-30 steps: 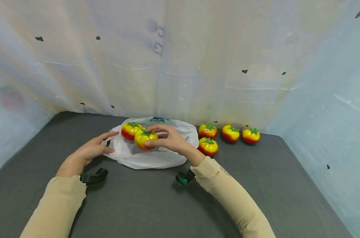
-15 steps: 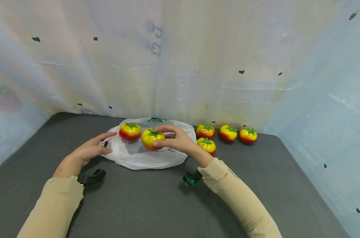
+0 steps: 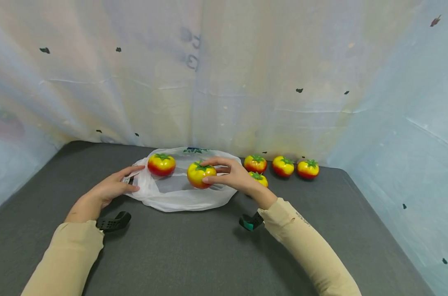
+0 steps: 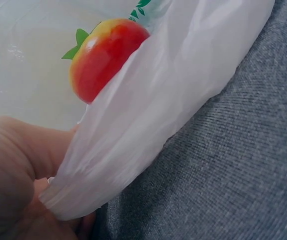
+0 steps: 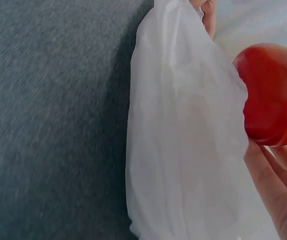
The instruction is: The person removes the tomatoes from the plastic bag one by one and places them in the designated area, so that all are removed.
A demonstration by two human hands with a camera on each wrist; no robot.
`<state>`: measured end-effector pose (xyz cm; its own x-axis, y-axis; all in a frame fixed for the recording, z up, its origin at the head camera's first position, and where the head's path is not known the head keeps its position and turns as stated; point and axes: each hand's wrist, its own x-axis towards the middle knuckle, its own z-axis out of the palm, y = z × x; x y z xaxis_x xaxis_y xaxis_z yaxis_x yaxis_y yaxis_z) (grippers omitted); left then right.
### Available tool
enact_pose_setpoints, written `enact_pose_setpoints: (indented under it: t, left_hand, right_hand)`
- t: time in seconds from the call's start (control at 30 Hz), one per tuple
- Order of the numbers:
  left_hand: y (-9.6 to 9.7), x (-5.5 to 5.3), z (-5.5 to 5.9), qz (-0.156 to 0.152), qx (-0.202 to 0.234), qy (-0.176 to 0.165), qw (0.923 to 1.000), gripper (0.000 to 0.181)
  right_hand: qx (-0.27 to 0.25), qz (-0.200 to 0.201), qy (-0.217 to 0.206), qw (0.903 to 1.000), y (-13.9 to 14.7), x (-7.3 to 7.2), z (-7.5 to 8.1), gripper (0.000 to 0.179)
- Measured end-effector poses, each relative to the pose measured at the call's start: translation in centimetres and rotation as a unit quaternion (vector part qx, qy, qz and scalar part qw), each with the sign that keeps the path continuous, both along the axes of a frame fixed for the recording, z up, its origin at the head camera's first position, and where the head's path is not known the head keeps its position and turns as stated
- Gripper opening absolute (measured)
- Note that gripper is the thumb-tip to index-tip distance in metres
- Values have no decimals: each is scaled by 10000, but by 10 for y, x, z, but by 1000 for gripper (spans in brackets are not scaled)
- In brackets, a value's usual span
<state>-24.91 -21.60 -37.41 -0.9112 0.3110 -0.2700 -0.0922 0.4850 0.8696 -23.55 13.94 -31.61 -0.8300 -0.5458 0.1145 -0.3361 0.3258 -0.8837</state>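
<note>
A thin white plastic bag [image 3: 187, 202] lies spread with its mouth open on the grey table. At its left end, my left hand [image 3: 114, 186] grips the bag's gathered edge, thumb on the near side in the left wrist view. My right hand [image 3: 236, 177] holds a red-and-yellow tomato [image 3: 199, 176] with a green leafy top over the bag's middle, fingers on top and thumb below. In the right wrist view, that tomato [image 5: 273, 95] shows its red underside past the bag's rim. Another tomato [image 3: 161, 165] sits at the left within the bag.
Several more tomatoes [image 3: 282, 166] stand right of the bag, near the back edge; one [image 3: 261, 177] is partly hidden behind my right wrist. Pale sheeting [image 3: 227, 82] hangs behind the table [image 3: 179, 250] and along both sides.
My right hand has moved right with its tomato, parting it from the tomato on the left, which stays put. My left hand keeps its place at the bag's edge.
</note>
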Motion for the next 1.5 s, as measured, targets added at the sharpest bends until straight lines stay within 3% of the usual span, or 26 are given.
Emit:
enact_pose_setpoints:
  t: [0.77,0.9,1.2,1.5]
  left_hand:
    - [0,-1,-1,22,-99,4,9999,79]
    - [-1,-1,-2,15,-96,-10,10000,79]
    - [0,-1,-1,16,-88,56,9999,79]
    - [1,2,1,2,-91,73,9999,78]
  right_hand:
    - [223,-296,73,9993,45,14,5,40]
    - [236,-468,-48,9986,53,16,5,40]
    - [323,-691,195,9969,68,17,6,40]
    - [181,-930,117,9954,90,22,8,42]
